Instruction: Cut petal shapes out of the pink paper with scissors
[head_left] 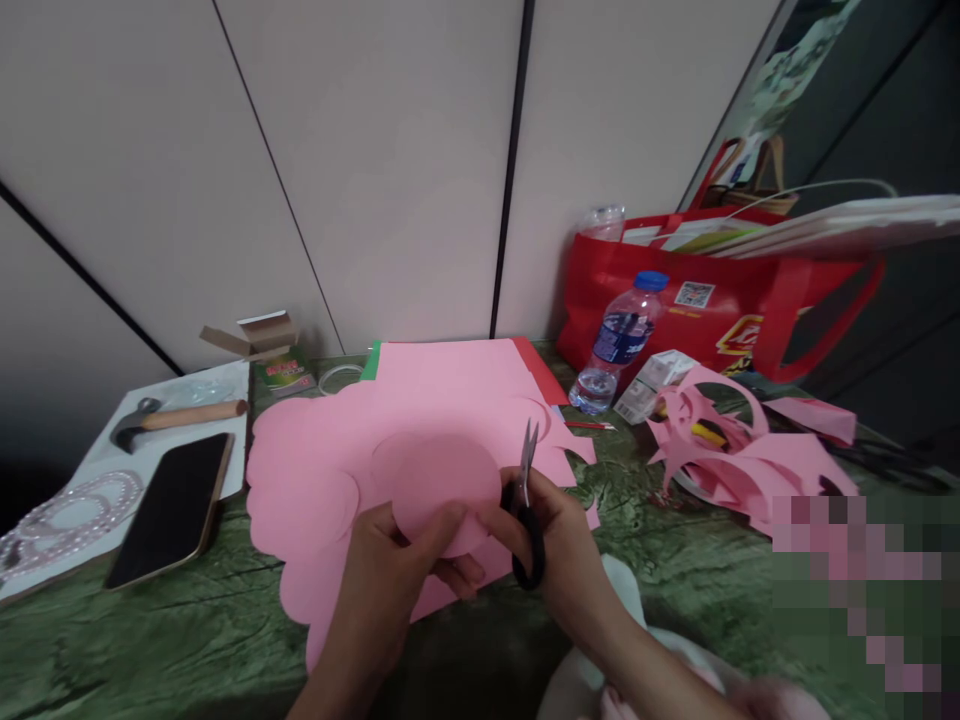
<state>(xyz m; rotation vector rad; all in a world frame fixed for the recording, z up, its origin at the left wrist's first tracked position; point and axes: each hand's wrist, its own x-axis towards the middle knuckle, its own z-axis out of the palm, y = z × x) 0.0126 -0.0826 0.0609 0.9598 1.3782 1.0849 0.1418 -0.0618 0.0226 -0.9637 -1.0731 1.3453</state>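
Note:
My left hand (386,565) pinches the lower edge of a pink paper circle (446,490), thumb on top. My right hand (555,545) grips black-handled scissors (525,510), blades pointing up at the circle's right edge. Both hands hover over a pile of pink scalloped paper cut-outs (315,480) lying on the green tablecloth (150,630).
A black phone (172,508), a hammer (176,417) and a bead string (67,515) lie on a white sheet at left. A small open box (274,355) stands behind. A water bottle (619,340), a red bag (720,300) and pink paper scraps (742,455) are at right.

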